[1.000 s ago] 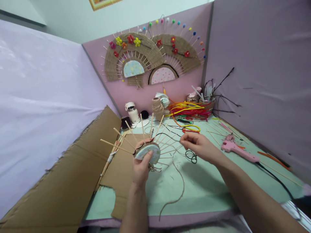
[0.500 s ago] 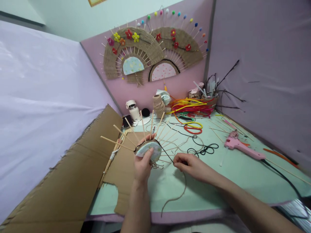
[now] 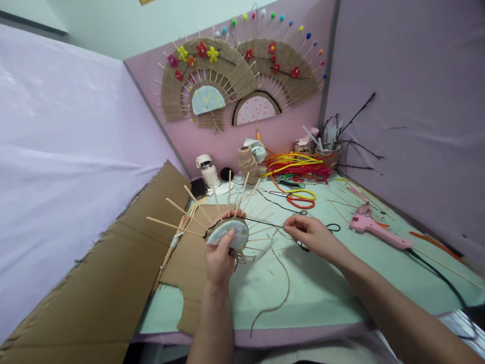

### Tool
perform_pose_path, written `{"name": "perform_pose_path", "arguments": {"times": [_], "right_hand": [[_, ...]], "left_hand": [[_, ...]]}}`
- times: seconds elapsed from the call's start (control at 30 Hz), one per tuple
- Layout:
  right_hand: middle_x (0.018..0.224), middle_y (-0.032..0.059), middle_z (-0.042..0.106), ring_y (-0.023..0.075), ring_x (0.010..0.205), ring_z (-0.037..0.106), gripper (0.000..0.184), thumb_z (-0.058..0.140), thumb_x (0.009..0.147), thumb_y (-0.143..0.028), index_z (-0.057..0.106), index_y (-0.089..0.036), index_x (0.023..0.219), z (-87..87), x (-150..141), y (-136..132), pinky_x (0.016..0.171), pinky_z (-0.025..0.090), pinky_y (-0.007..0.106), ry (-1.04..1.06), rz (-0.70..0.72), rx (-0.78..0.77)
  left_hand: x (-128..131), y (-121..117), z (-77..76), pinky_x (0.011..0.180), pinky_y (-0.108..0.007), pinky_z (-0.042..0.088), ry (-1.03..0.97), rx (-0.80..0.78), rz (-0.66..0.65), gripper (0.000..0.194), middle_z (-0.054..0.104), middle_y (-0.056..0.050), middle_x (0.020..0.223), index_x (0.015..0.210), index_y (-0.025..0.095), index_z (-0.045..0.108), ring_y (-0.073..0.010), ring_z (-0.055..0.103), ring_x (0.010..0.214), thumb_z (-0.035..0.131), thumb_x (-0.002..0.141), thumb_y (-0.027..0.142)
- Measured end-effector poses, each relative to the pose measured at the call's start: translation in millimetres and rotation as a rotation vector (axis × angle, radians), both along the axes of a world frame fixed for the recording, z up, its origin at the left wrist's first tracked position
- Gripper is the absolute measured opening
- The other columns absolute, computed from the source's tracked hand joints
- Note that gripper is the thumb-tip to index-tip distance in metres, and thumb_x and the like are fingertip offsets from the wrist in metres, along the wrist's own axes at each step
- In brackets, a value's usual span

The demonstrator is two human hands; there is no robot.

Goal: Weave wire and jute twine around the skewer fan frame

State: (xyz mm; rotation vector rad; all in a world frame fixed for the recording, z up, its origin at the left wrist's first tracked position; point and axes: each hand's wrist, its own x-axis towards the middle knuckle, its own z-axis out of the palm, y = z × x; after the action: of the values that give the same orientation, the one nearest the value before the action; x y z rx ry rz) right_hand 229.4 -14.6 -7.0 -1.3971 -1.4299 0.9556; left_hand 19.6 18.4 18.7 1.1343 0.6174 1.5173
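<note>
- Pink board [image 3: 174, 146] closes off the back of the booth, with two woven fans [image 3: 303, 91] fixed on it, overlapping and dotted with bright flowers [image 3: 202, 49].
- Pale green cloth [image 3: 322, 293] covers the table in front of it.
- Left hand [image 3: 220, 260] has the half-disc [image 3: 237, 237] clamped, thumb flat on its blue patterned face, the other fingers behind its upper rim.
- This half-disc is above the table, near the middle, tilted; thin sticks [image 3: 184, 210] spread out from its curved edge, and twine ends [image 3: 240, 258] hang below it.
- Right hand [image 3: 308, 232] is well apart to the right, thumb and fingertips together on the black cord [image 3: 261, 220].
- Between the hands, the cord runs almost straight from the half-disc's rim.
- Under the left forearm is a cardboard sheet [image 3: 180, 278], a stick bundle [image 3: 176, 240] along its left side.
- Right of the right hand lies a pink glue gun [image 3: 379, 230].
- Farther back are scissors [image 3: 301, 202], a twine spool [image 3: 247, 164], a white bottle [image 3: 210, 172] and a heap of red and yellow stems [image 3: 299, 167].
</note>
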Motion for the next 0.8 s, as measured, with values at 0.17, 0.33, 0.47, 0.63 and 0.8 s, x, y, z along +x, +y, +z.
{"name": "perform_pose_path", "arguments": {"times": [0.17,0.33,0.47,0.63,0.8], "right_hand": [[0.064,-0.0017,0.051,0.0106,0.056,0.044,0.027,0.059,0.078,-0.044,0.059,-0.017,0.084,15.3,17,2,0.051,0.033,0.023,0.045,-0.077,0.100],[0.070,-0.0006,0.054,0.0101,0.058,0.045,0.028,0.067,0.072,-0.042,0.060,-0.019,0.086,27.8,36,4,0.051,0.035,0.024,0.165,-0.114,0.223],[0.062,-0.0026,0.047,0.0082,0.051,0.039,0.028,0.069,0.069,-0.043,0.057,-0.020,0.081,36.3,44,7,0.046,0.032,0.024,0.389,-0.117,0.254],[0.059,-0.0049,0.040,0.0067,0.047,0.032,0.027,0.070,0.067,-0.040,0.055,-0.021,0.078,41.1,45,13,0.044,0.029,0.024,0.502,-0.121,0.267],[0.059,-0.0054,0.041,0.0060,0.047,0.031,0.028,0.071,0.068,-0.041,0.055,-0.020,0.078,35.5,46,15,0.044,0.026,0.023,0.522,-0.121,0.247]], "left_hand": [[-1,-3,4.1,0.082,-0.039,0.051,-0.055,-0.015,-0.035,0.030,0.069,-0.006,0.099,0.100,0.020,0.063,-0.0240,0.065,0.092,0.064,0.071,0.020],[-8,-6,0.8,0.076,-0.038,0.054,-0.051,-0.064,-0.089,0.032,0.069,-0.008,0.100,0.101,0.019,0.063,-0.0248,0.067,0.088,0.065,0.069,0.022],[-13,-8,-4.0,0.078,-0.044,0.054,-0.049,-0.116,-0.152,0.036,0.069,-0.010,0.100,0.103,0.019,0.063,-0.0291,0.065,0.093,0.065,0.068,0.023],[-14,-10,-6.0,0.076,-0.044,0.055,-0.064,-0.138,-0.248,0.033,0.069,-0.010,0.099,0.100,0.020,0.064,-0.0292,0.066,0.091,0.066,0.067,0.021],[-13,-9,-6.4,0.077,-0.044,0.055,-0.067,-0.139,-0.269,0.032,0.069,-0.009,0.098,0.099,0.020,0.064,-0.0282,0.067,0.089,0.066,0.068,0.021]]}}
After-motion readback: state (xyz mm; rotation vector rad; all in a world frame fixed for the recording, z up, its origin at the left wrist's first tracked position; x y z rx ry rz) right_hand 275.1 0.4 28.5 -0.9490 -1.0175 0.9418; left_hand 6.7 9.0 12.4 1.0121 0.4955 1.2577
